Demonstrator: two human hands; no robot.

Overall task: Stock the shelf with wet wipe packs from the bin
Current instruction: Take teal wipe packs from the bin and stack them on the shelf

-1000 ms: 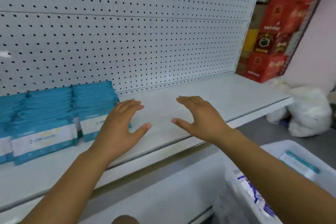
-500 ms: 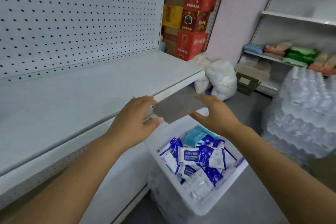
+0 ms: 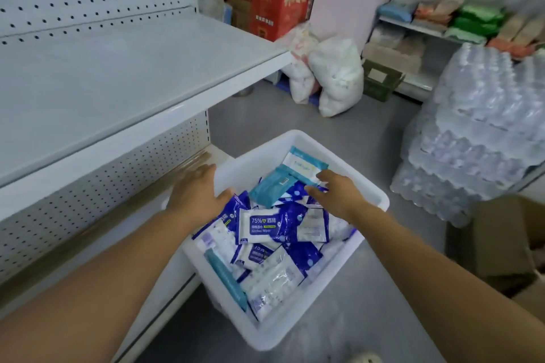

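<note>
Packs of wet wipes, flat soft plastic pouches, mostly dark blue and white with "75%" printed on them and a few teal ones, lie heaped in a white rectangular plastic bin on the grey floor beside the white metal shelf. The left hand and the right hand reach over the heap, fingers loosely spread and gripping nothing.

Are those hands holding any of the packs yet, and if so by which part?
Nothing is held. The left hand and right hand are spread open over the wet wipe packs in the white bin, gripping none.
</note>
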